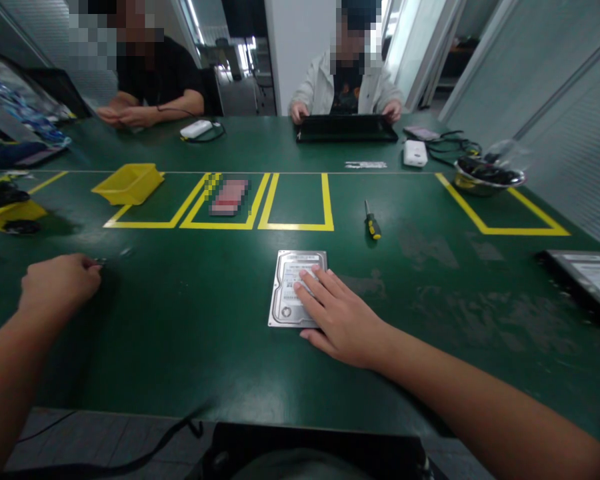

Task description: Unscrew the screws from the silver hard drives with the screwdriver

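A silver hard drive (286,293) lies flat on the green table in front of me, its label side up. Across its right half rests my right hand (347,317), fingers stretched out and spread, the thumb near the drive's close edge. Far to the left, my left hand (63,283) is closed low over the table, thumb and fingertips pressed together. Something small and shiny shows at those fingertips, too small to name. A screwdriver (373,225) with a yellow and black handle lies beyond the drive, to the right.
Yellow tape outlines (295,227) mark the table. A yellow bin (131,184) and a blurred pink item (230,197) stand beyond. Another yellow bin (15,215) is at left. A metal bowl (485,181) and another drive (587,280) are at right. Two people sit opposite, one holding a dark panel (347,128).
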`<action>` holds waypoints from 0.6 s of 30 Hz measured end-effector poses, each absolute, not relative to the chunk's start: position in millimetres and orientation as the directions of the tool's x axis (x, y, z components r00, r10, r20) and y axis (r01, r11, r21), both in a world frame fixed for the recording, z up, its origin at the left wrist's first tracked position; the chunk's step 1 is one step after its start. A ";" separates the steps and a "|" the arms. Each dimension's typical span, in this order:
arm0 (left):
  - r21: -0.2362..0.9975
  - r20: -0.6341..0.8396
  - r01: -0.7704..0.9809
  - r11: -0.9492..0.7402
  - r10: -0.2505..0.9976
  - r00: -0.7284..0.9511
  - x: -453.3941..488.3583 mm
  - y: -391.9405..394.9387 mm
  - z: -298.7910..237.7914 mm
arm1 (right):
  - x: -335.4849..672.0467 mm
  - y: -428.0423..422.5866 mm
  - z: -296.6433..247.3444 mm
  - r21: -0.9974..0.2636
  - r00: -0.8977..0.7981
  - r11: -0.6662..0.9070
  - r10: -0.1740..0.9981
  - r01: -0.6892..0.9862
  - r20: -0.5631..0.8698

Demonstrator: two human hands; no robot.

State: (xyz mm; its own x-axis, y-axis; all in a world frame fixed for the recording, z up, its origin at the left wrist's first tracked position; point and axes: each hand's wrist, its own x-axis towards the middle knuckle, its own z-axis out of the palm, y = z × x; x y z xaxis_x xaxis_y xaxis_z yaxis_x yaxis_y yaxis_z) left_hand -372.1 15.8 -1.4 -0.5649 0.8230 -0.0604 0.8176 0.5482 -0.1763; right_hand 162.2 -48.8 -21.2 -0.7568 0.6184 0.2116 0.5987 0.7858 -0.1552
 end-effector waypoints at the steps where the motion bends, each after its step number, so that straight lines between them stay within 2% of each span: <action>1: -0.269 -0.102 0.787 0.555 0.796 -0.597 -365.0 14.9 1.6 | 162.3 -48.8 -21.3 -0.158 -0.756 0.786 0.619 0.598 0.214; 4: -0.399 -0.177 0.747 0.532 0.754 -0.632 -342.9 12.1 9.5 | 162.7 -49.1 -21.6 -0.157 -0.757 0.786 0.618 0.598 0.212; 7: -0.411 -0.195 0.759 0.504 0.765 -0.614 -334.0 9.2 11.1 | 163.0 -49.3 -21.9 -0.152 -0.758 0.788 0.616 0.597 0.214; 9: -0.390 -0.154 0.763 0.515 0.781 -0.606 -335.4 7.7 10.4 | 163.0 -49.4 -22.2 -0.151 -0.757 0.787 0.616 0.598 0.218; 11: -0.367 -0.053 0.746 0.556 0.788 -0.613 -336.3 7.9 11.4 | 163.0 -49.4 -22.6 -0.151 -0.756 0.788 0.616 0.597 0.222; 15: -0.244 0.119 0.760 0.602 0.796 -0.593 -314.1 16.9 23.0 | 163.2 -49.3 -23.0 -0.154 -0.755 0.787 0.617 0.598 0.220; 18: -0.030 0.200 0.887 0.461 0.872 -0.447 -269.7 26.5 33.3 | 162.9 -49.3 -22.3 -0.154 -0.754 0.784 0.621 0.602 0.212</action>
State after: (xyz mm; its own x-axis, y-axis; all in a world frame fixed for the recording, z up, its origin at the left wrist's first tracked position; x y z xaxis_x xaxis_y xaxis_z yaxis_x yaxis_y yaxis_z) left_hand -269.7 26.5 33.3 -0.4468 0.8719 0.2002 0.8867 0.4614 -0.0303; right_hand 162.9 -49.3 -22.3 -0.7544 0.6211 0.2124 0.6017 0.7836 -0.1543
